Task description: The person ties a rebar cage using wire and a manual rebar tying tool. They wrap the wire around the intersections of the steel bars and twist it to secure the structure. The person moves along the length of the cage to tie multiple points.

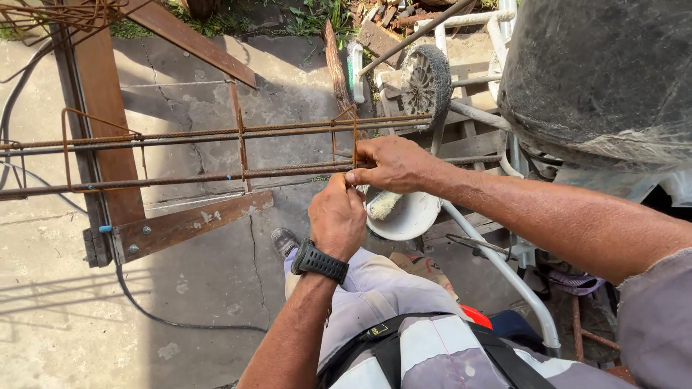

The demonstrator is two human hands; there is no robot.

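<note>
- The rebar cage (pixel 216 151) lies level at waist height across a rusty steel trestle (pixel 108 144), running from the left edge of my view to just under my hands; I judge it heavy and stiff as a whole, rough and rusty rather than slippery, nothing fragile about it; the long bars are the sure place to grip, close to a stirrup where they cannot flex.
- I count about four long ribbed bars, two in the upper run and two in the lower; three rectangular stirrups show, one at the left (pixel 66 144), one in the middle (pixel 240 137), one at my hands (pixel 353 137).
- My right hand (pixel 393 164) is clenched over the lower bar at that last stirrup, thumb and forefinger pinched at the joint; I cannot make out any tie wire there, it would be too thin to see.
- My left hand (pixel 337 216) is curled shut just below, its fingertips touching the same joint; one black wristwatch (pixel 319 261) sits on that wrist.
- Beneath the hands: one white bowl (pixel 404 216) with a brush head in it; one shoe (pixel 285 241) on the cracked concrete floor (pixel 202 288).
- Beyond: one spoked wheel (pixel 425 83) against white tube framing; one big dark drum (pixel 598 72) at the upper right; one black cable (pixel 151 313) trailing over the floor.
</note>
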